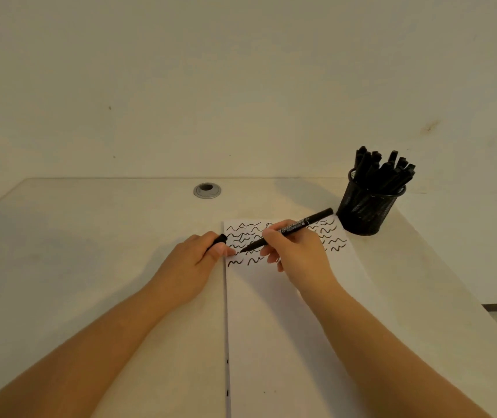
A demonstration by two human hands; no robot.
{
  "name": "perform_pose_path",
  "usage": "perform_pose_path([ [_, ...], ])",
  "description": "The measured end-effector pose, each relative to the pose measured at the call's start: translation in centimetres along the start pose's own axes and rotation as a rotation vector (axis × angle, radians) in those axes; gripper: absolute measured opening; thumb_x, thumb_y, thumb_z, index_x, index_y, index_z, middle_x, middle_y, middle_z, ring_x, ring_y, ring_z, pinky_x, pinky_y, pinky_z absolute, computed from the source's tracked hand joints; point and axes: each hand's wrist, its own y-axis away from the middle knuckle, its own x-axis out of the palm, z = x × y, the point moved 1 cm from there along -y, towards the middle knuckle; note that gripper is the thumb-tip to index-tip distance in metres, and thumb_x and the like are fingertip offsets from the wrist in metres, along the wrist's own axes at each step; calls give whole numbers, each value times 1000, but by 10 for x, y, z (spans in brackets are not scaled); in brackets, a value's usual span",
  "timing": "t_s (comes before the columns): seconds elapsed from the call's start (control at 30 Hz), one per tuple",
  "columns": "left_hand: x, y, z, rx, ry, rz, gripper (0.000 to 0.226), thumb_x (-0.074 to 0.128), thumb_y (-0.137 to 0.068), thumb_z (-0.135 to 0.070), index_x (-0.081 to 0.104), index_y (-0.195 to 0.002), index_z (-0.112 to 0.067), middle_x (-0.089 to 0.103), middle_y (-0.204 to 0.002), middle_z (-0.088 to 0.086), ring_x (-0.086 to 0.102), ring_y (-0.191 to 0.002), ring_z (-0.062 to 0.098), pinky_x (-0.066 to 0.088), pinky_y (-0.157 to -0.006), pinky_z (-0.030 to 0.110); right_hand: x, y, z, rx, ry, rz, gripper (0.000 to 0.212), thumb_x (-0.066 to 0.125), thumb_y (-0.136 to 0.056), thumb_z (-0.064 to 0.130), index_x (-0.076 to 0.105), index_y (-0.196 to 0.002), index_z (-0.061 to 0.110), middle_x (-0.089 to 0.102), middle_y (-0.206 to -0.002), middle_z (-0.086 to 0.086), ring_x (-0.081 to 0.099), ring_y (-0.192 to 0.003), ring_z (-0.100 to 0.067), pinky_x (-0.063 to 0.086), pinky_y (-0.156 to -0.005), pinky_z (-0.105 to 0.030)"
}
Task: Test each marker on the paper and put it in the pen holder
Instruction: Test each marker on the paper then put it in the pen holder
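The right hand [294, 251] gripped a black marker [286, 230], tip on the scribbled paper [277, 321]. The left hand [202, 260] pinched its cap [220, 238] at the paper's edge. The pen holder [367, 206] stood nearby on the bench [90, 236], full of markers.

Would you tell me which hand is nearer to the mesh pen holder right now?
Right. The right hand, gripping the marker over the paper, lies just left of and below the pen holder. The left hand, holding the cap, rests farther left.
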Motion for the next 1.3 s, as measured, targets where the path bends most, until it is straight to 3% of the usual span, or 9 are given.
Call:
perform_pose_path([
  [0.27,-2,2,2,-5,41,6,24,36,-97,-27,45,-79,-40,63,-94,-30,51,-90,-1,33,-68,6,6,8,-21,-78,122,76,14,60,-80,11,55,-71,20,66,-56,-1,56,-50,-7,45,-54,-20],
  [0.37,-2,1,3,-17,49,10,23,36,-97,-30,47,-79,-41,64,-95,-28,52,-91,-1,34,-68,8,11,10,-21,-117,160,132,12,63,-79,14,57,-71,21,68,-62,-8,60,-58,-22,48,-60,-37],
  [0.43,-2,1,4,-27,63,10,25,36,-97,-30,47,-78,-43,64,-95,-28,52,-92,-4,34,-68,7,12,11,-22,-141,183,137,11,64,-80,17,58,-72,22,68,-68,-12,61,-63,-28,48,-61,-39],
  [0.83,-2,1,3,-6,47,-8,30,37,-97,-25,43,-71,-39,65,-97,-24,50,-77,-17,32,-59,4,9,8,-24,-146,256,39,12,60,-79,18,54,-71,23,66,-65,-7,61,-63,-22,50,-64,-39],
  [1.03,-3,2,4,-20,35,-3,24,36,-97,-29,46,-78,-40,64,-95,-28,54,-82,1,36,-61,14,4,6,-27,-154,161,-110,13,63,-82,23,54,-73,26,66,-62,4,62,-59,-9,48,-57,-22],
  [1.13,-4,2,4,-2,18,-37,23,40,-96,-32,51,-79,-42,66,-88,-22,54,-73,5,37,-61,16,-1,4,-25,-102,14,-173,10,64,-83,24,56,-76,23,64,-54,6,57,-50,-4,44,-50,-14],
  [1.2,-5,2,4,9,32,-55,19,40,-91,-37,56,-82,-38,64,-77,-23,53,-66,5,37,-60,15,-3,3,-24,-80,-61,-165,9,64,-84,20,57,-78,19,60,-51,4,53,-46,-4,41,-46,-13],
  [1.3,-3,3,5,9,42,-44,26,40,-85,-40,62,-89,-27,63,-73,-23,57,-71,10,41,-65,22,-5,3,-21,-67,-172,-122,10,59,-86,12,57,-77,16,57,-52,3,49,-46,-7,39,-44,-17],
])
